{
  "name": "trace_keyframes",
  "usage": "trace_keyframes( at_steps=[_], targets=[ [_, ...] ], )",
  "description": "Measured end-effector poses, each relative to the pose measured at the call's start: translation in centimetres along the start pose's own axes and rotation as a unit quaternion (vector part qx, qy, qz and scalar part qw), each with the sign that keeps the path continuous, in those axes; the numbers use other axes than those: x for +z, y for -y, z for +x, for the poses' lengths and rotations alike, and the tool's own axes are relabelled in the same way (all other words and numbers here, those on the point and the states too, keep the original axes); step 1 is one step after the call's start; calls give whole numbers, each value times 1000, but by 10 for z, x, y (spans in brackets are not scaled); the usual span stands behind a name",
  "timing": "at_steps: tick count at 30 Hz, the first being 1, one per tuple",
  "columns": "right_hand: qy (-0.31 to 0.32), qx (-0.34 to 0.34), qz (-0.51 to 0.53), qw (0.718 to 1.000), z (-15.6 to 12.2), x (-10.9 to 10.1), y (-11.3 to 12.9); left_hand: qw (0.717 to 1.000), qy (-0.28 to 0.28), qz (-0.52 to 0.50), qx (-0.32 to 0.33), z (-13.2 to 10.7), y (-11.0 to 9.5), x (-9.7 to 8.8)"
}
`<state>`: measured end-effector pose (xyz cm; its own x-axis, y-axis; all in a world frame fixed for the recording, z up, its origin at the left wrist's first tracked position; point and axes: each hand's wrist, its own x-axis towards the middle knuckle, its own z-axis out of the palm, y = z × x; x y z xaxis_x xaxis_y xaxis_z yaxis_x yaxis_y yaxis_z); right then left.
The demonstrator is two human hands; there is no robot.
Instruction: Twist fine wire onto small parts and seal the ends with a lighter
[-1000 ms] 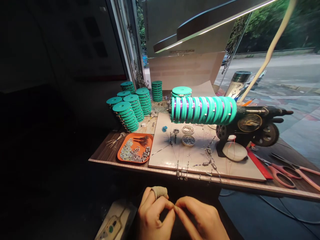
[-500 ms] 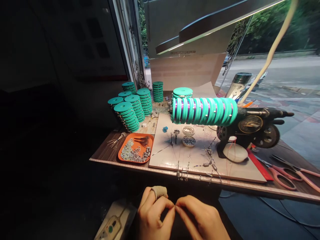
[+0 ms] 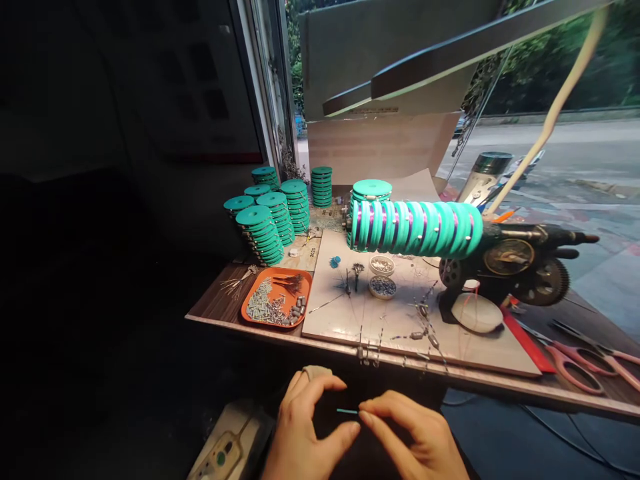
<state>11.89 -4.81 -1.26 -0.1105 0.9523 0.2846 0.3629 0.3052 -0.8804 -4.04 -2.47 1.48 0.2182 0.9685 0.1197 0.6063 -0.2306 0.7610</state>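
Below the table's front edge, my right hand (image 3: pixel 413 430) pinches a short, thin blue-green stick (image 3: pixel 347 411) between thumb and forefinger; what kind of piece it is, I cannot make out. It points left, into the gap of my left hand (image 3: pixel 313 420). That hand is open, thumb and forefinger apart around the stick's free end without touching it. A pale wrap (image 3: pixel 316 371) covers one finger of the left hand. Just beyond the hands, several weighted wire rigs (image 3: pixel 367 355) hang over the edge of a pale board (image 3: pixel 330 327).
An orange tray (image 3: pixel 245 313) of small metal parts sits left, with stacked green spools (image 3: pixel 260 233) behind. A black winding machine (image 3: pixel 510 257) carries a row of green spools (image 3: pixel 417 228). Two small dishes (image 3: pixel 383 288) hold beads. Scissors (image 3: pixel 575 370) lie right; a power strip (image 3: pixel 223 453) is lower left.
My left thumb and forefinger have parted from their pinch, and the blue-green stick now shows in my right fingertips. The whole view has shifted slightly.
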Motion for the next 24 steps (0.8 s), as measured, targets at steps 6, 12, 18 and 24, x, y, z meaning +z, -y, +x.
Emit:
trace_keyframes(
  at_steps=[6,12,18,24],
  targets=[
    [-11,-23,38,999,-3,4,-3,992,104,-76,-19,-1,0,-10],
    [-6,-40,25,999,-3,7,-3,993,95,-70,-9,-5,-3,-2],
    [-8,-34,5,999,-4,8,-5,993,86,-78,-28,-2,-2,-5],
    [-6,-29,-4,1000,-4,8,-5,993,67,-92,-30,-2,3,-5]
  ],
)
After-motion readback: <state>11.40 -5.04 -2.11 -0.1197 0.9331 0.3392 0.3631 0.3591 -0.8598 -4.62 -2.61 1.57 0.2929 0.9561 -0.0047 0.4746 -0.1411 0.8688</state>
